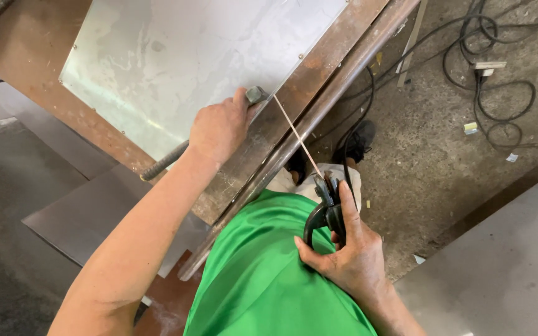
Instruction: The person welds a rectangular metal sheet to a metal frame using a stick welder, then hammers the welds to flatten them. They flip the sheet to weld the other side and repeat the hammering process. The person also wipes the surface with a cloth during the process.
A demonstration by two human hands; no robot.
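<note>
My left hand (218,127) is closed around a ribbed steel bar (164,161) that lies across the rusty metal frame (319,81). The bar's upper end pokes out above my thumb. My right hand (350,255) grips a black welding electrode holder (328,208) with a thick black cable looping under it. A thin welding rod (295,132) runs from the holder up and left, with its tip near the bar's end at the edge of the shiny metal sheet (182,56). My green shirt fills the bottom centre.
Black cables (487,68) coil on the concrete floor at the upper right. A grey metal sheet (505,274) lies at the lower right and more flat sheets (88,211) at the lower left. A dark shoe (359,140) shows below the frame.
</note>
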